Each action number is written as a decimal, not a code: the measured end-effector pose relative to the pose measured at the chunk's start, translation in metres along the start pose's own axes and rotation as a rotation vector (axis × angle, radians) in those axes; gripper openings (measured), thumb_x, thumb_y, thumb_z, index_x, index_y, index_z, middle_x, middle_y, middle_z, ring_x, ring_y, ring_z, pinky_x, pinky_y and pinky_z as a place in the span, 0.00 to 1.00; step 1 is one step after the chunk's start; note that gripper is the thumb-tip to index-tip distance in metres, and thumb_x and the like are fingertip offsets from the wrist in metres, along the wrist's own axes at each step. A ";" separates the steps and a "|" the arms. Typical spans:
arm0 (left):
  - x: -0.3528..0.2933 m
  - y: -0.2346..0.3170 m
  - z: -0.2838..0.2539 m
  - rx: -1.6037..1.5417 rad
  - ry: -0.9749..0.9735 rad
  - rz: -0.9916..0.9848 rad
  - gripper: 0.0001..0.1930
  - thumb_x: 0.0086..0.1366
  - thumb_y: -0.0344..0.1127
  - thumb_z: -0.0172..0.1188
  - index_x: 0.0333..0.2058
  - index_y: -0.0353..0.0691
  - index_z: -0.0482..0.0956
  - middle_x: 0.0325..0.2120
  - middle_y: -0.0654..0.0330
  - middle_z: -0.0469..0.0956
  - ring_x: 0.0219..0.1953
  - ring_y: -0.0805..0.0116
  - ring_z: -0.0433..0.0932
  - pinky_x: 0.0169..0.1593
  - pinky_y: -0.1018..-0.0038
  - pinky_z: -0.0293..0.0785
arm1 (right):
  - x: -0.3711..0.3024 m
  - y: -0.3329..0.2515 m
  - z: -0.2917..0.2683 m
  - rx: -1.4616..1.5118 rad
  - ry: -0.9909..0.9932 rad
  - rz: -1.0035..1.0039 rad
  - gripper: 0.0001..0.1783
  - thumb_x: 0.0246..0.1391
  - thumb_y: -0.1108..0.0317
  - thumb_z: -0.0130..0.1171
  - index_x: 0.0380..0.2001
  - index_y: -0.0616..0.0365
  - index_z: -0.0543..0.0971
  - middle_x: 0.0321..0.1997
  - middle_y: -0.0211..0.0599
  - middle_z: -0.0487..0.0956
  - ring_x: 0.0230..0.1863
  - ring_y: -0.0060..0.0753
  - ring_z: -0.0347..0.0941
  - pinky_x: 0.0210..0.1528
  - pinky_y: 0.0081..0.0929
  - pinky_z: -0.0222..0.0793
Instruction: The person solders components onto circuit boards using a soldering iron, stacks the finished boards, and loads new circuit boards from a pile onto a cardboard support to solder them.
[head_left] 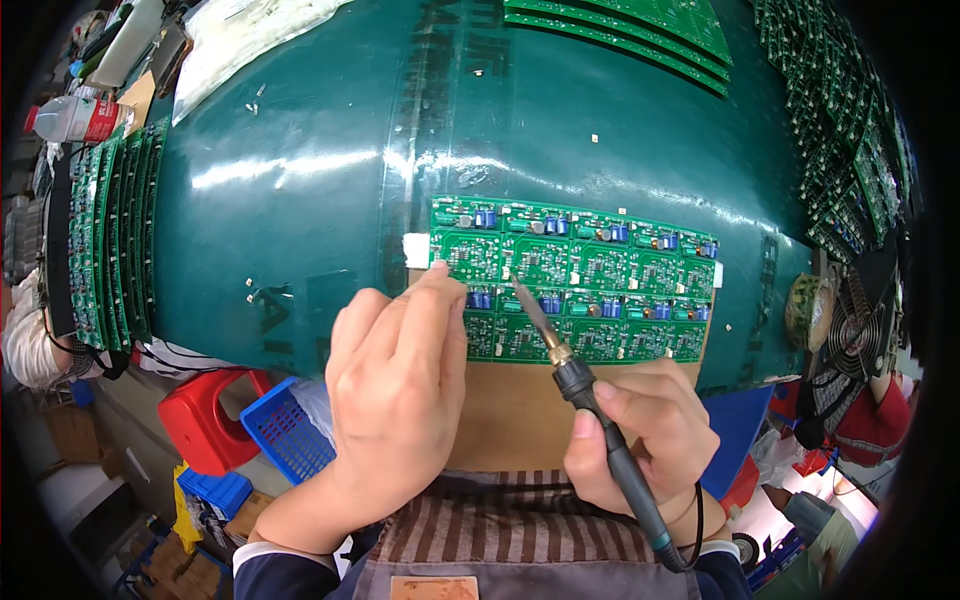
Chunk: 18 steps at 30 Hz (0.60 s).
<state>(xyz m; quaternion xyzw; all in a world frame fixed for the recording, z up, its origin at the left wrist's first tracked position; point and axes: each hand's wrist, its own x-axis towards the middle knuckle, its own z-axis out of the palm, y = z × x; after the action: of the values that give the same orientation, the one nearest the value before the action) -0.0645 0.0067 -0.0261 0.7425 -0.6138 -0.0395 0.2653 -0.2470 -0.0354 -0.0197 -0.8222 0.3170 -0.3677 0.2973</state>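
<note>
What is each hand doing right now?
Left hand: half-closed at the circuit board; can't tell whether it holds anything.
Right hand: closed, holding a soldering iron.

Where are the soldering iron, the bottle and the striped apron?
Soldering iron [574,382]: head view, on its black collar.
Bottle [70,119]: head view, on its clear body.
Striped apron [480,530]: head view, on its striped cloth.

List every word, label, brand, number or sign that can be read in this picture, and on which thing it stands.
I describe printing here without copying it.
Plastic bottle: pale marks on its red label, too small to read.
Green table mat: large dark characters, worn and incomplete.
Circuit board panel: any markings are too small to read.
Soldering iron: no readable text.
</note>
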 end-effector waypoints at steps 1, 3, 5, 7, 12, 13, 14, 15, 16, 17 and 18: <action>-0.001 -0.002 0.001 -0.017 -0.001 -0.007 0.10 0.52 0.20 0.65 0.34 0.36 0.79 0.33 0.58 0.82 0.23 0.64 0.71 0.29 0.71 0.69 | 0.000 0.000 0.002 0.001 0.000 -0.002 0.15 0.36 0.77 0.67 0.32 0.66 0.76 0.24 0.40 0.76 0.21 0.36 0.73 0.23 0.27 0.72; -0.003 -0.005 0.002 -0.020 0.005 0.001 0.10 0.52 0.20 0.65 0.34 0.36 0.79 0.33 0.58 0.82 0.23 0.64 0.71 0.29 0.71 0.69 | 0.001 -0.001 0.005 0.031 0.009 0.002 0.15 0.36 0.77 0.66 0.32 0.67 0.76 0.24 0.41 0.76 0.21 0.36 0.73 0.22 0.27 0.72; -0.004 -0.007 0.002 -0.030 0.007 0.013 0.10 0.52 0.20 0.65 0.34 0.36 0.79 0.33 0.57 0.82 0.22 0.64 0.71 0.29 0.71 0.70 | 0.005 -0.002 0.009 0.040 0.010 0.005 0.14 0.36 0.77 0.66 0.31 0.67 0.77 0.24 0.42 0.77 0.21 0.37 0.74 0.22 0.27 0.72; -0.004 -0.008 0.004 -0.062 0.042 0.000 0.10 0.51 0.19 0.65 0.33 0.36 0.80 0.32 0.57 0.82 0.22 0.65 0.70 0.28 0.72 0.70 | 0.006 -0.002 0.014 0.045 0.010 0.012 0.13 0.36 0.78 0.66 0.30 0.68 0.77 0.24 0.42 0.77 0.21 0.37 0.74 0.22 0.27 0.72; -0.002 -0.011 0.003 -0.087 0.038 -0.005 0.10 0.50 0.19 0.65 0.32 0.35 0.80 0.32 0.56 0.83 0.22 0.66 0.70 0.27 0.72 0.70 | 0.007 -0.002 0.023 0.054 0.059 0.024 0.11 0.37 0.77 0.66 0.28 0.69 0.78 0.21 0.42 0.77 0.19 0.37 0.74 0.22 0.27 0.71; -0.002 -0.012 0.003 -0.086 0.029 0.008 0.10 0.49 0.19 0.65 0.32 0.35 0.81 0.32 0.56 0.83 0.21 0.66 0.70 0.27 0.73 0.71 | 0.007 -0.002 0.023 0.054 0.058 0.023 0.11 0.37 0.77 0.66 0.28 0.69 0.78 0.21 0.42 0.77 0.19 0.37 0.74 0.22 0.27 0.71; -0.002 -0.014 0.003 -0.087 0.030 0.007 0.10 0.49 0.19 0.65 0.32 0.35 0.81 0.32 0.56 0.83 0.21 0.66 0.70 0.27 0.73 0.71 | 0.007 -0.003 0.024 0.053 0.053 0.027 0.11 0.37 0.77 0.65 0.28 0.69 0.78 0.21 0.42 0.77 0.19 0.37 0.74 0.21 0.27 0.71; -0.003 -0.015 0.003 -0.085 0.023 0.038 0.11 0.48 0.20 0.64 0.32 0.34 0.80 0.33 0.54 0.83 0.22 0.64 0.71 0.29 0.72 0.71 | 0.007 -0.004 0.024 0.052 0.048 0.031 0.11 0.37 0.76 0.65 0.28 0.68 0.78 0.21 0.42 0.76 0.19 0.37 0.74 0.21 0.27 0.71; -0.003 -0.017 0.003 -0.083 0.017 0.069 0.11 0.46 0.21 0.63 0.33 0.33 0.80 0.33 0.51 0.82 0.23 0.63 0.72 0.31 0.71 0.72 | 0.008 -0.005 0.024 0.052 0.047 0.031 0.11 0.37 0.76 0.65 0.28 0.68 0.78 0.21 0.42 0.76 0.19 0.37 0.74 0.21 0.27 0.71; -0.003 -0.017 0.003 -0.083 0.016 0.068 0.11 0.46 0.21 0.63 0.33 0.33 0.80 0.33 0.51 0.82 0.23 0.63 0.72 0.31 0.71 0.72 | 0.008 -0.006 0.024 0.030 0.027 0.018 0.11 0.37 0.77 0.65 0.27 0.68 0.78 0.21 0.42 0.76 0.19 0.37 0.73 0.21 0.27 0.71; -0.002 -0.016 0.003 -0.056 0.015 0.077 0.11 0.46 0.22 0.63 0.33 0.33 0.80 0.33 0.52 0.82 0.23 0.63 0.72 0.31 0.71 0.72 | 0.009 -0.007 0.024 0.008 0.008 0.006 0.10 0.37 0.77 0.65 0.27 0.68 0.77 0.21 0.41 0.76 0.19 0.36 0.73 0.21 0.27 0.71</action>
<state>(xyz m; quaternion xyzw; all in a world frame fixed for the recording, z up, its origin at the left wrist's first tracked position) -0.0517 0.0094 -0.0368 0.7108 -0.6387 -0.0407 0.2917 -0.2211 -0.0315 -0.0237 -0.8187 0.3191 -0.3712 0.3003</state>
